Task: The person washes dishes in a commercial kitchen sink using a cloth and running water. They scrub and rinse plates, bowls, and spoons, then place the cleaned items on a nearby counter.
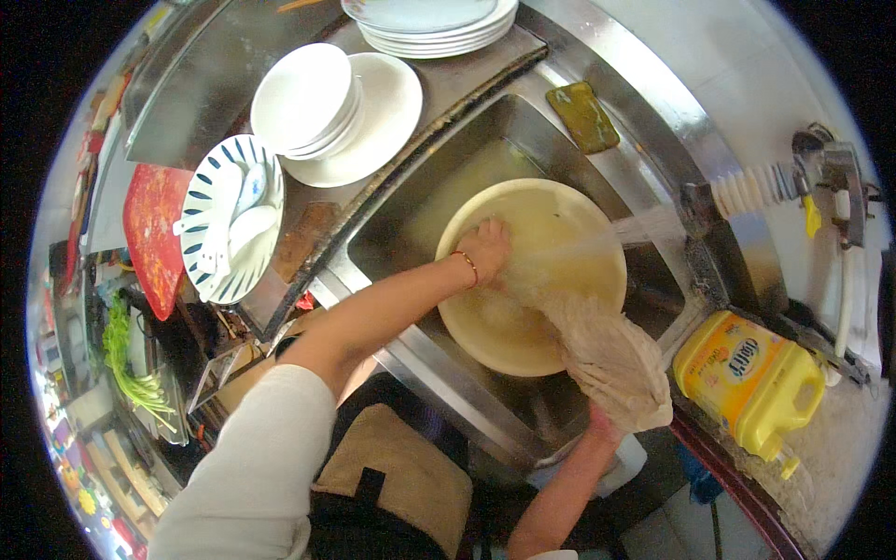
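Note:
A cream plastic basin (609, 262) of cloudy water sits in the stainless steel sink (455, 168). My left hand (485, 248), with a thin bracelet at the wrist, reaches into the basin at its left side. Murky water partly hides its fingers, so their grip is unclear. At the basin's lower right rim, my right hand (603, 422) holds a wet beige cloth (619, 371) from beneath. One end of the cloth trails into the water. A blurred stream of water (633, 229) crosses the basin's right rim.
White bowls (304, 98) rest on a plate left of the sink, near stacked plates (441, 35). A patterned dish (269, 241) holds several white spoons. A green scouring pad (582, 117) lies on the sink ledge. A yellow detergent jug (742, 378) lies right.

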### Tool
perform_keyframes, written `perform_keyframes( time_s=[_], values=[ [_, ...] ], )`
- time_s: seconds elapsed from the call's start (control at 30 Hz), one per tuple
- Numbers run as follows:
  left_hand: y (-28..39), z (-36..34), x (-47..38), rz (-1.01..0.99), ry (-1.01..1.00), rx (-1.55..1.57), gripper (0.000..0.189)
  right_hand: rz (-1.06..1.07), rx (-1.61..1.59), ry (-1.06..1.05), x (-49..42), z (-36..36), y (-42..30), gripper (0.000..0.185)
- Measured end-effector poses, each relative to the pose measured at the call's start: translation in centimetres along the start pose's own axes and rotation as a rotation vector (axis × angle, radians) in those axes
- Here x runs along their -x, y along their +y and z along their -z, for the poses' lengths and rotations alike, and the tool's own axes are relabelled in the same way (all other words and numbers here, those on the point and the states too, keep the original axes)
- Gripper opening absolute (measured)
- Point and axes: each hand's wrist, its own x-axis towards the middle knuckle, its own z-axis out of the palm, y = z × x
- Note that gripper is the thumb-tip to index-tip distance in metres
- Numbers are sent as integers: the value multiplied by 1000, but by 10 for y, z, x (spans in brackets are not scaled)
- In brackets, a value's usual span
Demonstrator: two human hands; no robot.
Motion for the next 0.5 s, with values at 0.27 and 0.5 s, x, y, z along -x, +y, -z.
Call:
perform_keyframes(
  time_s=[0.27,0.5],
  values=[
    [62,-65,-10,-21,-97,-263,38,100,216,435,2,-26,-8,62],
    [38,-50,-17,184,-146,14,29,96,179,681,-8,-51,-1,59]
  ],
)
